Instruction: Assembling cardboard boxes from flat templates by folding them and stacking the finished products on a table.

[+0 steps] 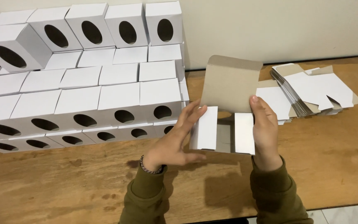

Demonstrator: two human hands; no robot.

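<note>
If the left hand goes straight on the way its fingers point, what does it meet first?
The left hand points up and right, fingertips already at the half-folded box; it would likely press its white left flap first.

The half-folded white carton box [224, 128] is held between both hands, above the wooden table. Its open end faces the person. The brown inner side of the top flap stands upright above the fingers, and two white side flaps are folded inward, one beside each hand.
</note>
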